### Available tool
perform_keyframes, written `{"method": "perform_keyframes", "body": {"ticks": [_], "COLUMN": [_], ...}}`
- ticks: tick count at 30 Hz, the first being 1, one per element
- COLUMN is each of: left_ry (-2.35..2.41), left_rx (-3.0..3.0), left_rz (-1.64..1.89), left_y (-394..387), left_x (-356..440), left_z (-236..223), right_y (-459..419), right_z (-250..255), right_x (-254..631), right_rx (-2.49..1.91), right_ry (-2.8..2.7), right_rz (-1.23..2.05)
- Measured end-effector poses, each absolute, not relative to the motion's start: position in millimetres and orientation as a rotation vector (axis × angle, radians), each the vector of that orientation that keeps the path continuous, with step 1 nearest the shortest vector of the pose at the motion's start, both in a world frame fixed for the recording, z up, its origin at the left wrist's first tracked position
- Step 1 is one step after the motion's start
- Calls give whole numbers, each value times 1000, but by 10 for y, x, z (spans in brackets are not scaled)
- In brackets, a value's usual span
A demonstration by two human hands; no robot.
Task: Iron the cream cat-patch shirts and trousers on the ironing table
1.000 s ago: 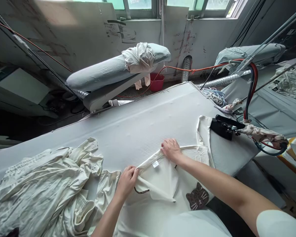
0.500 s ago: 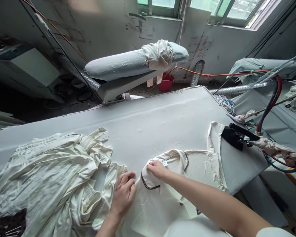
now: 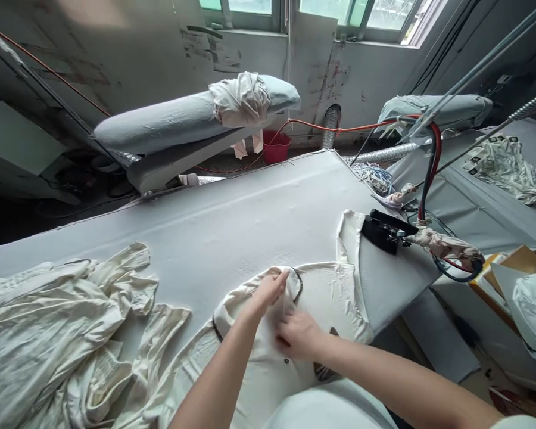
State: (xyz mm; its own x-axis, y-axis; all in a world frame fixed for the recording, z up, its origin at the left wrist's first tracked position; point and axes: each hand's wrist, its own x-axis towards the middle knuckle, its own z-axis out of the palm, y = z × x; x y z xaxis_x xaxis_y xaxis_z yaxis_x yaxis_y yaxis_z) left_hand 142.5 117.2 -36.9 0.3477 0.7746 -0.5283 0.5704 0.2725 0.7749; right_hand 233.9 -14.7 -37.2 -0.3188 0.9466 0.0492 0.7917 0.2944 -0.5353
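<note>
A cream shirt (image 3: 326,286) with a dark-edged collar lies spread on the padded ironing table (image 3: 268,220). My left hand (image 3: 271,291) is closed on the shirt's collar, near the right side of the neckline. Just below it, my right hand (image 3: 300,335) has curled fingers at the front of the shirt, close to a small dark button (image 3: 286,361); its fingertips are slightly blurred. Fabric is drawn up between the two hands. A black iron (image 3: 382,231) rests to the right, beside the shirt's sleeve (image 3: 349,238).
Crumpled cream garments (image 3: 71,322) cover the table's left side. Behind it stands a padded sleeve arm (image 3: 161,125) with cloth wrapped around it. Hoses (image 3: 430,173) run from the iron. A red bucket (image 3: 277,148) sits below the wall, and more garments (image 3: 513,167) lie at right.
My left hand has moved from the shirt's left side up to the collar. My right hand has let go of the left collar point and come down to the shirt front. The view has turned right.
</note>
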Motion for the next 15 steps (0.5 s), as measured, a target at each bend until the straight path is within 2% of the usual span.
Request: {"method": "perform_keyframes", "body": {"ticks": [2, 5, 9, 10, 12, 15], "left_ry": [1329, 1373, 1460, 1499, 1571, 1579], "left_rx": [1371, 1378, 1342, 1318, 1238, 1070], "left_rz": [218, 261, 344, 379, 457, 537], "left_y": [1262, 1328, 1208, 1160, 1079, 1054], "left_x": [1708, 1723, 1613, 1610, 1627, 1667], "left_z": [-485, -599, -590, -583, -582, -607], "right_y": [-173, 57, 491, 559, 599, 421], "right_z": [-344, -91, 150, 178, 267, 567], "right_x": [2784, 3890, 5539, 5831, 6190, 6202], "right_rx": [-1573, -1776, -2212, -2332, -2499, -2408], "right_ry": [-2227, -1957, -1603, -1577, -1586, -1605], "right_rz": [556, 361, -14, -16, 246, 857]}}
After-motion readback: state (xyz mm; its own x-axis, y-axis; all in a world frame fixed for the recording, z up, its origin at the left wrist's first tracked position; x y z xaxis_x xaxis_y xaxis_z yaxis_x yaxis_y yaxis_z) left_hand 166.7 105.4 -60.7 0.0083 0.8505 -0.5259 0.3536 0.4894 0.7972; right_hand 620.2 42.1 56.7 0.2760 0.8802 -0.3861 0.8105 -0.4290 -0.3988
